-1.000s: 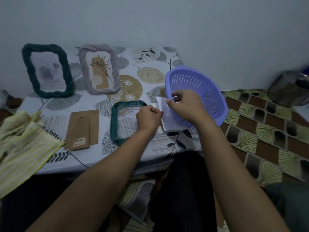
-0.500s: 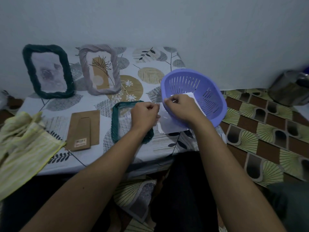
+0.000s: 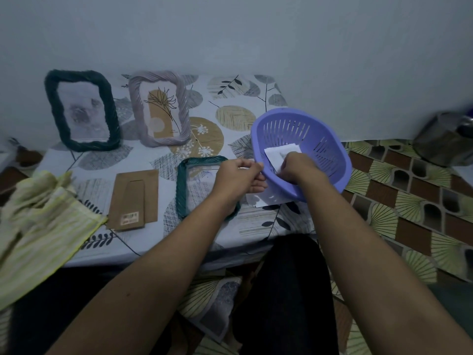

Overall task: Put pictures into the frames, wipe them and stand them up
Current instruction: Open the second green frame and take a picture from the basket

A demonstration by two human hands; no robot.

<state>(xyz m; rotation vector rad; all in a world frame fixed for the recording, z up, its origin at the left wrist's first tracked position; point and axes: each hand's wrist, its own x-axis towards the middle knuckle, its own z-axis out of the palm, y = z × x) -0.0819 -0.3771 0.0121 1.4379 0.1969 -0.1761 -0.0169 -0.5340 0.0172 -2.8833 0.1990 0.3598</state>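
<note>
A home, by the leaf-print tablecloth point(image 3: 230, 119), patterned floor mat point(image 3: 409, 201) and plain painted wall point(image 3: 307, 34).

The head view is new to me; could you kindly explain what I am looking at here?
This is no machine: a camera on a person's head looks down at their bare hands. On the table, a dark frame and a lilac frame stand at the back; a teal frame, a brown backing and a cloth lie flat. The right hand pinches a white picture in the purple basket. The left hand is curled beside the basket; what it holds is unclear.
</note>
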